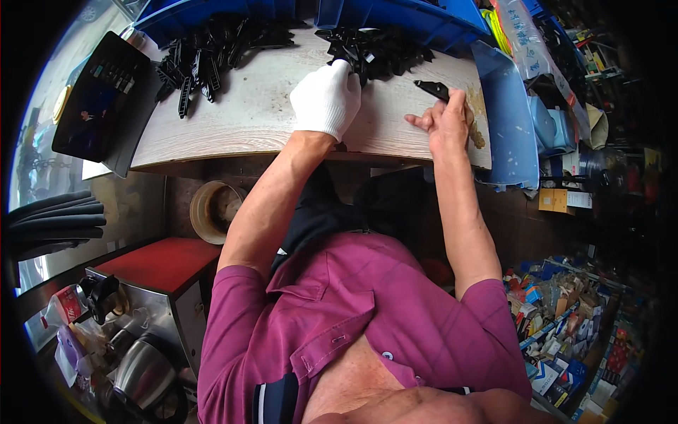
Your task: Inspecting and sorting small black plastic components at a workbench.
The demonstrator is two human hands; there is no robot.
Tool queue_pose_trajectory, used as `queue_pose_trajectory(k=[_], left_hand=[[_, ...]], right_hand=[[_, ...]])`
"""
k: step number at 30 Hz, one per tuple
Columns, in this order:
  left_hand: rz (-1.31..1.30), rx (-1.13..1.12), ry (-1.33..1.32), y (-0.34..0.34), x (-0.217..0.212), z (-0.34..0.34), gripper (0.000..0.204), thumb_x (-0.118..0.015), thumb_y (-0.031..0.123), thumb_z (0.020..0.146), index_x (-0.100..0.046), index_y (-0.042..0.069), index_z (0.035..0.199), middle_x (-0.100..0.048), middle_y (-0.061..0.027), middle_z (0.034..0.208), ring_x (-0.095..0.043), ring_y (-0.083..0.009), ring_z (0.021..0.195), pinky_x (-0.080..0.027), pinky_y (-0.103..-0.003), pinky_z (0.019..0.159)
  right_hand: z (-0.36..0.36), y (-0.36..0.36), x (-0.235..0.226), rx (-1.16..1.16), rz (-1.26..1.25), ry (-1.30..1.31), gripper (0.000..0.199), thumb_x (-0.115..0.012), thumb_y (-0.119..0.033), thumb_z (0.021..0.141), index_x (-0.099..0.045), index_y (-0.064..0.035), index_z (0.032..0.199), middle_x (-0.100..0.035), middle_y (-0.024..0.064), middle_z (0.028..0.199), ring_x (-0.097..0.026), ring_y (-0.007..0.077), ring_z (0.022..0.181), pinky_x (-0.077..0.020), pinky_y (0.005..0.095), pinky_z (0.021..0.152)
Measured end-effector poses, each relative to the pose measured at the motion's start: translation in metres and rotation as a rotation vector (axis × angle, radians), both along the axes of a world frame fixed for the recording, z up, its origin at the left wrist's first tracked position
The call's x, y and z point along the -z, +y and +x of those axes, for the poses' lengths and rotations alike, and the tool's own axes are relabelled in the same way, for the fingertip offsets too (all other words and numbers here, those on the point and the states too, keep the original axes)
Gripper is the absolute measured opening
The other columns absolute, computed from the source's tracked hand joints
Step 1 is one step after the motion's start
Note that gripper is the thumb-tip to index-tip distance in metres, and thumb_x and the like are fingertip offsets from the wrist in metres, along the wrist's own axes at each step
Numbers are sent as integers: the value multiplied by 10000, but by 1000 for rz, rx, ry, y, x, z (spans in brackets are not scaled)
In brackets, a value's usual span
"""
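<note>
My left hand point(321, 100), in a white knit glove, is closed at the near edge of a heap of black plastic parts point(388, 55) on the table. Its curled fingers face away, so what they hold, if anything, is hidden. Bare and farther right, my right hand point(450, 128) pinches one slim, pointed black plastic part point(432, 89) between thumb and forefinger, just above the tabletop point(268, 106). The other fingers of that hand are loosely bent. A second heap of black plastic parts point(212, 53), some long and ribbed, lies at the table's far left.
Blue bins point(402, 22) line the table's back edge. At its right end stands a blue plastic panel point(503, 116). A dark tablet-like case point(102, 99) leans at the left. Below are a round bucket point(205, 212), a red-topped cabinet point(159, 263) and a steel kettle point(145, 371).
</note>
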State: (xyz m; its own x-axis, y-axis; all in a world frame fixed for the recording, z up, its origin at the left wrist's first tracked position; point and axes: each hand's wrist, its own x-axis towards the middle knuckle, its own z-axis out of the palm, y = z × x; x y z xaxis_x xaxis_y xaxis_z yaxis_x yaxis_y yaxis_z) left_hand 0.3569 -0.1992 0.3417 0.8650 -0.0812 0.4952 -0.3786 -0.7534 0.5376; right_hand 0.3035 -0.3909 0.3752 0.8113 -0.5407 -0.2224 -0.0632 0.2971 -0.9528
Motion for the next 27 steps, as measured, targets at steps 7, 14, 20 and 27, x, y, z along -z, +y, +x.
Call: queue_pose_trajectory(k=[7,14,20,27], left_hand=[[86,35,-56,-11,9,6,53,-634,138,869,-662,107,901,-705,-130,822,-682,-357,754,-544,-445,642],[-582,141,73,-4,2,-5,181,-651,73,867,-685,83,1045,-733,-141,896,-728,-295,803,-564,-354,720],[-540,277,84,-27,1,-26,410,-658,55,865,-638,74,1274,-691,-104,831,-670,-208,699,-544,-311,695],[-421,475,232,-11,-6,-16,320,-687,168,870,-658,94,1180,-691,-135,815,-685,-272,710,-545,-362,676]], right_hand=[[22,-100,-3,539,-24,71,322,-601,-332,928,-493,-29,922,-324,55,522,-463,227,507,-625,601,698],[2,-22,7,-178,-62,38,408,-661,-391,937,-619,-1,1051,-362,-14,475,-437,143,411,-620,460,580],[3,20,20,-510,-285,-51,349,-706,-399,955,-699,-54,908,-423,-72,571,-347,46,498,-313,242,483],[-4,30,13,-455,-231,-24,374,-708,-438,951,-662,-84,836,-478,-91,680,-331,16,585,-263,208,529]])
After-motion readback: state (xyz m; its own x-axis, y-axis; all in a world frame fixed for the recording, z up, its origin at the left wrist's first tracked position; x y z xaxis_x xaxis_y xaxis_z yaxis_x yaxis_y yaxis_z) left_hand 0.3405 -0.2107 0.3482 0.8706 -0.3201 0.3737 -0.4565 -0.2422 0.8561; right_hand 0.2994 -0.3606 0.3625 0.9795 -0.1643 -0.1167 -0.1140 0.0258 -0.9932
